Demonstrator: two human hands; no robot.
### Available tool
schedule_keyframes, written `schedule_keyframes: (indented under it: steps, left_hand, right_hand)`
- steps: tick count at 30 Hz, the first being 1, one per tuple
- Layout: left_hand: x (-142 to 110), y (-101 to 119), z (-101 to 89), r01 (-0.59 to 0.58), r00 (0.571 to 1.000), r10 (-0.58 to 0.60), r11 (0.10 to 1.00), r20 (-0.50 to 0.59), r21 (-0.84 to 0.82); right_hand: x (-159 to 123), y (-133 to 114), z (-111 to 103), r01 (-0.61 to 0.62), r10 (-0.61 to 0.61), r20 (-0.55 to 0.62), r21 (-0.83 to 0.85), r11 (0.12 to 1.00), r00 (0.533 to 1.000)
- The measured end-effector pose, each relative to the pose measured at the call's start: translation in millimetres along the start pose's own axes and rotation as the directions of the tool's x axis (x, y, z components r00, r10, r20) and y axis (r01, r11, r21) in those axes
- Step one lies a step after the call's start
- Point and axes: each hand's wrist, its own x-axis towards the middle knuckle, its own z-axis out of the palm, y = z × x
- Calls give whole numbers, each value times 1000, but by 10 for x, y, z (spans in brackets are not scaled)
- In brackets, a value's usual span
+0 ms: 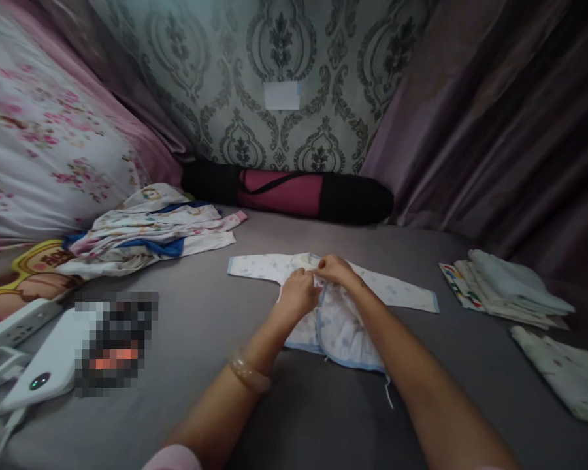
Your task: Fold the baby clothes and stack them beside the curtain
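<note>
A white baby shirt with pale prints and light blue edging lies spread out in front of me, its sleeves stretched to both sides. My left hand is closed at the front of the shirt, just below the neckline. Close beside it, my right hand pinches the cloth near the collar, fingertips almost meeting the left ones. Whatever small part sits between the fingers is hidden. White tie strings hang from the shirt's lower hem.
Crumpled baby clothes lie at the left. Folded clothes are stacked at the right, with another folded garment nearer. A white power bank and a power strip with cables sit front left. A black and magenta bag lies along the wall.
</note>
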Motion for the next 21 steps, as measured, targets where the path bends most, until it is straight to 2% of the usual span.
schedule_keyframes:
  steps: [3, 7, 9, 11, 14, 18, 21]
  left_hand:
    - [196, 5, 201, 98, 995, -98, 995, 33, -12]
    - [266, -43, 351, 190, 964, -184, 982, 190, -15]
    - [264, -67, 355, 194, 958, -185, 981, 218, -19]
    - [262, -79, 336, 190, 956, -181, 982, 233, -19]
    - [268, -76, 306, 187, 951, -175, 982, 254, -23]
    - [281, -58, 270, 213, 945, -196, 977, 263, -35]
    - [278, -49, 220, 222, 943, -206, 974, 263, -34]
  right_hand:
    - [67, -64, 41, 16, -13, 61, -39, 999, 998]
    - [133, -43, 59, 36, -36, 38, 0, 999, 999]
    - [184, -24, 61, -8, 4, 30, 148, 989, 1000]
    - [237, -13, 60, -88, 69, 71, 317, 944, 995]
    - [295, 1, 59, -163, 118, 128, 432, 887, 985]
    - [323, 55, 99, -125, 89, 94, 529, 839, 992]
    - [312, 99, 171, -22, 40, -31, 458, 889, 999]
